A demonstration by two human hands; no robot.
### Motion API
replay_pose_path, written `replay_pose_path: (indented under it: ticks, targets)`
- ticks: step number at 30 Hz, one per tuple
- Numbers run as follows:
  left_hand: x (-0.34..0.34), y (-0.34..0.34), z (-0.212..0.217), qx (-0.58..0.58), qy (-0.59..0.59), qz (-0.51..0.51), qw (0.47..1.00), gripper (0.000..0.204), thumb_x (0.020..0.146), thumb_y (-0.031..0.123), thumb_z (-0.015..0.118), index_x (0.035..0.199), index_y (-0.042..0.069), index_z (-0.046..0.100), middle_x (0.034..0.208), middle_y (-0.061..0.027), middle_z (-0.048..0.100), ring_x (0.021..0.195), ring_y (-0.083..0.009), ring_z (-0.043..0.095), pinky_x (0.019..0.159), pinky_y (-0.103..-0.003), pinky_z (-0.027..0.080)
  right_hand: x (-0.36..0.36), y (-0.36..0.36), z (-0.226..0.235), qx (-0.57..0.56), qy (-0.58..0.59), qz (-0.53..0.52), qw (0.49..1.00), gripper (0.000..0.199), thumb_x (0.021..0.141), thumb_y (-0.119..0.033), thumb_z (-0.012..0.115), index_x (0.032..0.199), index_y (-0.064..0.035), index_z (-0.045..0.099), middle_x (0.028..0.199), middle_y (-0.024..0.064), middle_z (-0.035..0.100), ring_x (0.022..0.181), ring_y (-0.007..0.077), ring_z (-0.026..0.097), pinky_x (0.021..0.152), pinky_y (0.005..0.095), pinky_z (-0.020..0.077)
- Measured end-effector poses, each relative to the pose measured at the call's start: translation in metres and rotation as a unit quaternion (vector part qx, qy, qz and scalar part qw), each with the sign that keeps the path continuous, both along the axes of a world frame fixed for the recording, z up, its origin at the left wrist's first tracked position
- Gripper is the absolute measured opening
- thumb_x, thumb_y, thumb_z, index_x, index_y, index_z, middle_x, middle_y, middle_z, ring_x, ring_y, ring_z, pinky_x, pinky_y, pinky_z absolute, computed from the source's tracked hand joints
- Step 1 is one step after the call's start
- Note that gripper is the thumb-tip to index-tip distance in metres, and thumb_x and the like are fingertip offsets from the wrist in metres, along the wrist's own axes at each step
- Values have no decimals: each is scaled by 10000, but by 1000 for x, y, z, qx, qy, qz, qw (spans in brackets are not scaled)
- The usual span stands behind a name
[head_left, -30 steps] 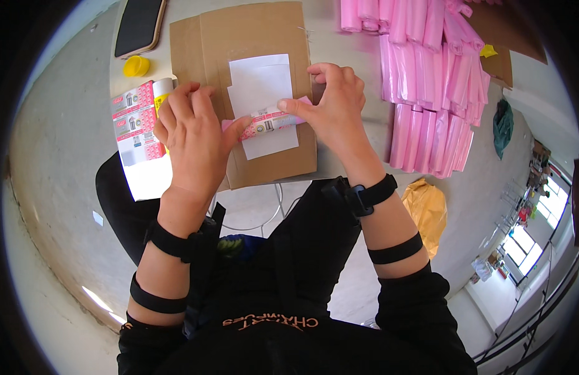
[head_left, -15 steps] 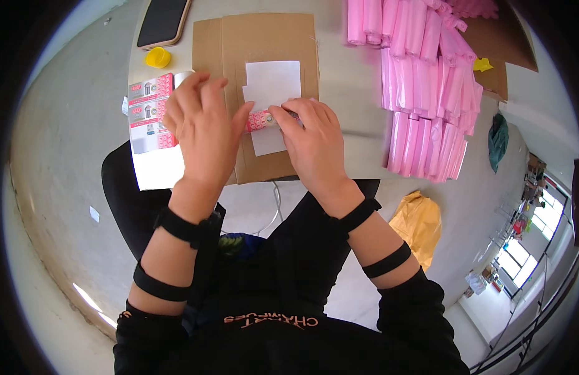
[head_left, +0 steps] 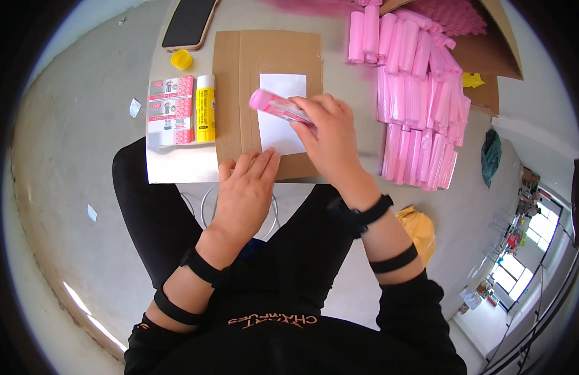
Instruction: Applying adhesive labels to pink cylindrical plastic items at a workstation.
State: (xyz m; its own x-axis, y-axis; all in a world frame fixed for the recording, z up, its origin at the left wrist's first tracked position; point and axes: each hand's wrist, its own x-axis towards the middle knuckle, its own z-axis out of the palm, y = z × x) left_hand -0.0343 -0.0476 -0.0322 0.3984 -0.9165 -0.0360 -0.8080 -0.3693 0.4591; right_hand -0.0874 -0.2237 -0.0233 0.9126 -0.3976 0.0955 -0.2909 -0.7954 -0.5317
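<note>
A pink roll (head_left: 278, 106) with a printed pink-and-white label around it is held in my right hand (head_left: 330, 134), between thumb and fingers. It is tilted above a white paper sheet (head_left: 282, 128) and slightly blurred. That sheet lies on a flat piece of brown cardboard (head_left: 230, 94). My left hand (head_left: 245, 190) rests at the sheet's lower left corner, fingers stretched out and fingertips on the paper and cardboard. Left of the cardboard lies a yellow glue stick (head_left: 205, 112) with a white end, beside a stack of printed labels (head_left: 170, 112).
Rows of pink rolls (head_left: 408, 94) are piled on the table's right side, by an open cardboard box (head_left: 502, 37). A yellow cap (head_left: 182, 60) and a phone (head_left: 189, 25) lie at the back left. A yellow bag (head_left: 417, 231) sits on the floor at the right.
My right hand has lifted the labelled roll off the paper. My left hand has moved down and right to the sheet's lower corner, uncovering the glue stick. The view has shifted slightly.
</note>
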Motion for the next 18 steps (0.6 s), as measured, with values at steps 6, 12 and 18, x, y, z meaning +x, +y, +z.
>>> replay_pose_path:
  ticks: [6,12,18]
  targets:
    - [6,2,3,-69,17,23,997,311,740,54,589,1050,42,603,1075,-51,605,1029,-223,513,867,-378,361,-30,25,56,520,13,-118,846,316,928,-142,507,1163,68,510,1087,120,593,978,152,563,862,279,436]
    - [9,0,40,-157,213,120,957,195,823,64,562,1008,39,616,1019,-81,617,978,-254,531,837,-345,398,-55,47,68,664,-34,-155,731,403,950,-183,464,1254,78,419,1073,159,592,1029,223,576,912,332,430]
    - [3,1,46,-167,638,227,716,371,977,274,385,1198,7,518,1127,-116,590,1043,-193,536,878,-333,410,-61,65,64,682,-24,-155,714,403,961,-200,435,1262,69,419,1086,158,590,1037,223,574,909,333,434]
